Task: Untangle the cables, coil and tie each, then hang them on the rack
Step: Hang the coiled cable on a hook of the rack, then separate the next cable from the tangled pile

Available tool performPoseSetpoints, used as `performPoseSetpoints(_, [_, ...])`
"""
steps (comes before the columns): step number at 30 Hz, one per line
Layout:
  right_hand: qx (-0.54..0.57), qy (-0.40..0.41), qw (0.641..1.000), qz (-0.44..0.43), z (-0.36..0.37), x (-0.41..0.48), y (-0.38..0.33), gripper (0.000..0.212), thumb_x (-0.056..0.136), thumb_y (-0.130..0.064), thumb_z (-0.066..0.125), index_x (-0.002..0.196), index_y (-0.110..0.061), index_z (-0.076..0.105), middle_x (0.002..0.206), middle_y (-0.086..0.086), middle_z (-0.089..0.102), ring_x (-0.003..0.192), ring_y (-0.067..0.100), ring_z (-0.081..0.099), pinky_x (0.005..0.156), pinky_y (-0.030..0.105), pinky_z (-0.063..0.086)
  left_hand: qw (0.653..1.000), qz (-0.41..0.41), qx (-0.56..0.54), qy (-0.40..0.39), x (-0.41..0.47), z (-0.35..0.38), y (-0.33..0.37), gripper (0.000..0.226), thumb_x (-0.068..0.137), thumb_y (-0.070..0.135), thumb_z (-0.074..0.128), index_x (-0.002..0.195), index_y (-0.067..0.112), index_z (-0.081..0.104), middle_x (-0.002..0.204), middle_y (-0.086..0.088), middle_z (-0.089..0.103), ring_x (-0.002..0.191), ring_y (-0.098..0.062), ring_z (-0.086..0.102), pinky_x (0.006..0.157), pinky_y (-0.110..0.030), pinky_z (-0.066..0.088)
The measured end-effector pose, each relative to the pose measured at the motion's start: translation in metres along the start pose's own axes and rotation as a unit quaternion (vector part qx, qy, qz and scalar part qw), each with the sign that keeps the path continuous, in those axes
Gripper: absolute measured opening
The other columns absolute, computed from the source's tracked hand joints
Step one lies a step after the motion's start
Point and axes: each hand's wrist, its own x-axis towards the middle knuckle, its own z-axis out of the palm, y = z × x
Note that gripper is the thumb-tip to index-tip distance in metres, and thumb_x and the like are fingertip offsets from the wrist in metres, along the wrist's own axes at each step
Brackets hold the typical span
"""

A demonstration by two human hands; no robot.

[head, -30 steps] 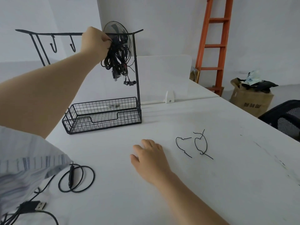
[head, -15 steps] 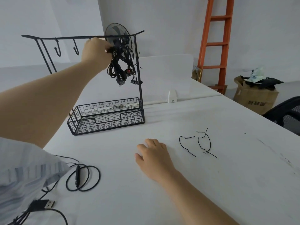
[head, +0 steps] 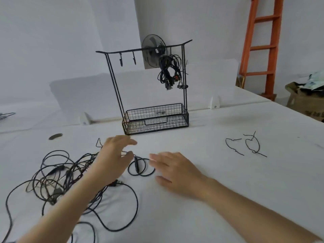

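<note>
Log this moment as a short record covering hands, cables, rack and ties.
left hand: open, fingers spread, just left of the small cable loop
right hand: open, palm down, just right of that loop; contact unclear
hung bundle: coiled cables hanging at the right end of the rack
empty hooks: two, toward the rack's left end
tangled cables: loose heap on the white table, left side
wire ties: two bent pieces lying on the table, right side

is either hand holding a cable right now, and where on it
Nothing is held. The left hand and right hand are both open over the table, either side of the small cable loop; the tied bundle hangs on the rack, untouched.
</note>
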Motion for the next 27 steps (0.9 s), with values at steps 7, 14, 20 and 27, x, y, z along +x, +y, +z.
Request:
performPoseSetpoints(7, [-0.044,-0.072,0.990,0.117,-0.013,-0.003,-0.027,0.033,0.096,-0.032,0.033,0.125,-0.020,0.042,0.110,0.004,0.064,0.098,0.030,0.059,0.068,0.033,0.037,0.990,-0.034,0.138,-0.016,-0.029,0.031,-0.029,0.048,0.092,0.038,0.049,0.137,0.023,0.041,0.141,0.002,0.041,0.131,-0.021,0.033,0.105,-0.033,0.027])
performPoseSetpoints(14, [-0.285,-0.185,0.890,0.304,-0.054,-0.050,0.028,0.019,0.089,-0.010,0.039,0.104,-0.020,0.047,0.101,0.004,0.063,0.090,0.027,0.056,0.065,0.026,0.029,0.980,-0.035,0.191,-0.037,-0.030,0.030,-0.038,0.059,0.089,0.047,0.050,0.139,0.024,0.029,0.138,-0.002,0.038,0.130,-0.023,0.035,0.102,-0.034,0.032])
performPoseSetpoints(20, [-0.258,-0.126,0.843,0.455,-0.052,-0.068,0.044,0.026,0.093,-0.020,0.038,0.115,-0.015,0.051,0.116,0.006,0.053,0.113,0.027,0.044,0.082,0.032,0.034,0.969,-0.007,0.244,-0.029,-0.032,0.029,-0.030,0.038,0.093,0.035,0.045,0.129,0.021,0.041,0.122,-0.001,0.055,0.115,-0.023,0.050,0.083,-0.030,0.040])
performPoseSetpoints(27, [-0.290,-0.128,0.839,0.443,-0.059,-0.068,0.042,0.026,0.091,-0.027,0.043,0.113,-0.020,0.056,0.128,0.008,0.041,0.127,0.025,0.025,0.096,0.039,0.027,0.960,-0.025,0.279,-0.021,-0.032,0.028,-0.028,0.023,0.092,0.030,0.041,0.103,0.020,0.059,0.106,-0.001,0.064,0.101,-0.023,0.058,0.067,-0.026,0.034])
